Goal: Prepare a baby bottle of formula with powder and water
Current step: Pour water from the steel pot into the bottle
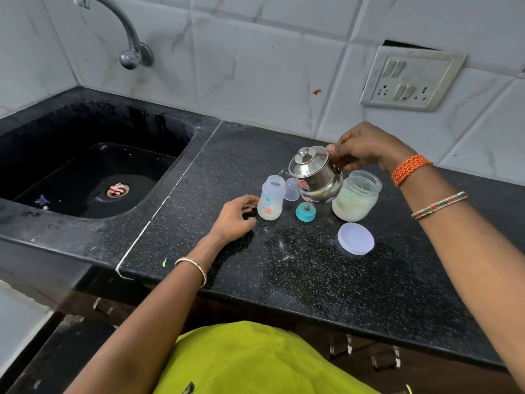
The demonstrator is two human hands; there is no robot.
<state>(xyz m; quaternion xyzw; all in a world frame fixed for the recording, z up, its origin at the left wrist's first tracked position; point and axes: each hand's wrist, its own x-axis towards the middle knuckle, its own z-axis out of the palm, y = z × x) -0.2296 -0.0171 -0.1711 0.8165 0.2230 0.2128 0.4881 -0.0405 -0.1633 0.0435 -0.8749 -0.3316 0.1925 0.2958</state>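
Observation:
An open, translucent baby bottle (270,201) stands on the black counter (312,268). My right hand (366,146) grips the handle of a small steel kettle (314,173), tilted with its spout over the bottle's mouth. My left hand (235,217) rests on the counter just left of the bottle, fingers loosely curled near its base, holding nothing. A teal ring with the teat (305,211) lies right of the bottle. A clear cap (291,189) sits behind it. An open jar of pale powder (356,196) stands under my right wrist, its white lid (355,238) flat in front.
A black sink (85,172) with a drain lies to the left, under a wall tap (127,32). A switch and socket plate (412,78) is on the tiled wall at the right. The counter's front edge runs above drawer handles (385,358).

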